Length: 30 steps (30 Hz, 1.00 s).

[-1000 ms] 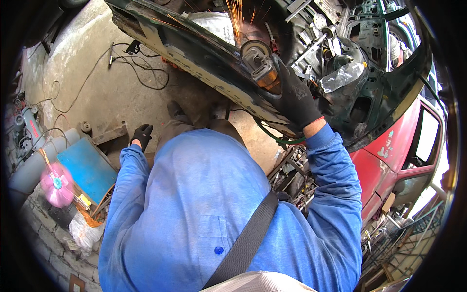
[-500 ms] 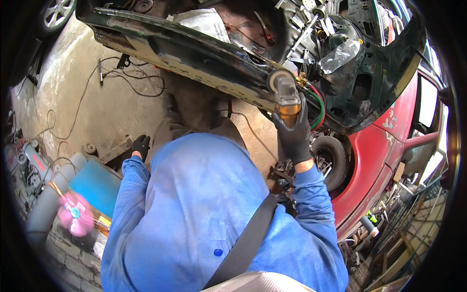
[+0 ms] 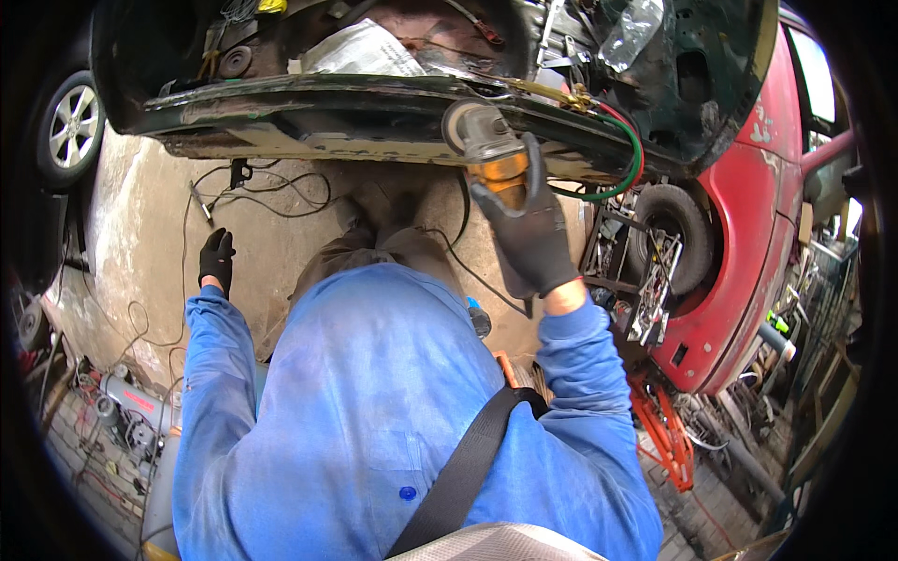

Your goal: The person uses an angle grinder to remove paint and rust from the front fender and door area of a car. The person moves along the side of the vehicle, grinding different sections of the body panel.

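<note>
My right hand (image 3: 535, 238), in a black glove, is closed round the orange body of an angle grinder (image 3: 500, 170). The grinder's round disc (image 3: 457, 127) is beside the dark sill (image 3: 365, 112) of a stripped car body; I cannot tell whether they touch. Off to the left, my left hand (image 3: 217, 258), also gloved in black, hangs over the floor with its fingers loosely extended and nothing in them. A black cable-like item with a metal tip (image 3: 200, 202) lies on the floor just beyond that hand.
Newspaper (image 3: 365, 50), a clear plastic bottle (image 3: 632, 34) and tools lie inside the car body. Red and green hoses (image 3: 629, 178) loop over its sill at right. Cables (image 3: 281, 198) cross the floor. A red car (image 3: 748, 252) and a loose wheel (image 3: 675, 238) stand to the right.
My view has turned, so the sill lies more level. The grinder in my right hand has shifted left along the sill. My left hand has moved outward and forward.
</note>
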Available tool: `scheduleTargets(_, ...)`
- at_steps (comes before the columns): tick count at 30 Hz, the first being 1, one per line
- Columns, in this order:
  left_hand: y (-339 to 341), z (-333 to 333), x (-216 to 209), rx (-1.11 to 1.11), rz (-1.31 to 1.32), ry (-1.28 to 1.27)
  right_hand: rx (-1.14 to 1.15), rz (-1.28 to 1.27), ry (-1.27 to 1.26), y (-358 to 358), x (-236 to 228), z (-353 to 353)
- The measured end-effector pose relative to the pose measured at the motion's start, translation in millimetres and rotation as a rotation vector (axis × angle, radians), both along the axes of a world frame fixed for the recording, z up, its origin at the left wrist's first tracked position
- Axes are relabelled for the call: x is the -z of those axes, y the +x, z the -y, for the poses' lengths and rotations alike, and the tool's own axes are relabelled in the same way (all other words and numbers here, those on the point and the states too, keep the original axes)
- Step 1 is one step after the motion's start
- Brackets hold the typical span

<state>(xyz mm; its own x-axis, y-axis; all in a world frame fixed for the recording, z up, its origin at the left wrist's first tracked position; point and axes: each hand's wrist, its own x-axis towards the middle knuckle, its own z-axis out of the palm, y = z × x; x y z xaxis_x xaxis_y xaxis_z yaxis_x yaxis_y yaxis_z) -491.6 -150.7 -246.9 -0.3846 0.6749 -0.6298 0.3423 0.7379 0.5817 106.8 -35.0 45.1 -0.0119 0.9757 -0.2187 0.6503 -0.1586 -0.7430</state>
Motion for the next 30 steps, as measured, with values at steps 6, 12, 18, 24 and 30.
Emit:
scheduleTargets(6,58.8,-52.4,-45.9,0.047,0.01,0.278,-0.027,0.123,-0.194,79.2,-57.7,-25.2)
scheduleTargets(12,104.4,-123.3,-127.5,0.279,-0.567,0.884,-0.565,0.598,-0.106,105.6,-94.6,-68.7)
scheduleTargets(18,77.3,-236.9,-208.4,0.514,-0.576,1.289,-0.708,0.844,-0.282,68.0,-113.2,-114.4)
scheduleTargets(24,41.7,-311.1,-203.0,0.554,-0.512,1.243,-0.237,0.509,-0.478,22.5,-121.2,-138.8)
scheduleTargets(30,38.1,-320.9,-183.3,0.601,-0.572,1.201,-0.879,0.741,-0.202,-2.2,-109.5,-164.9)
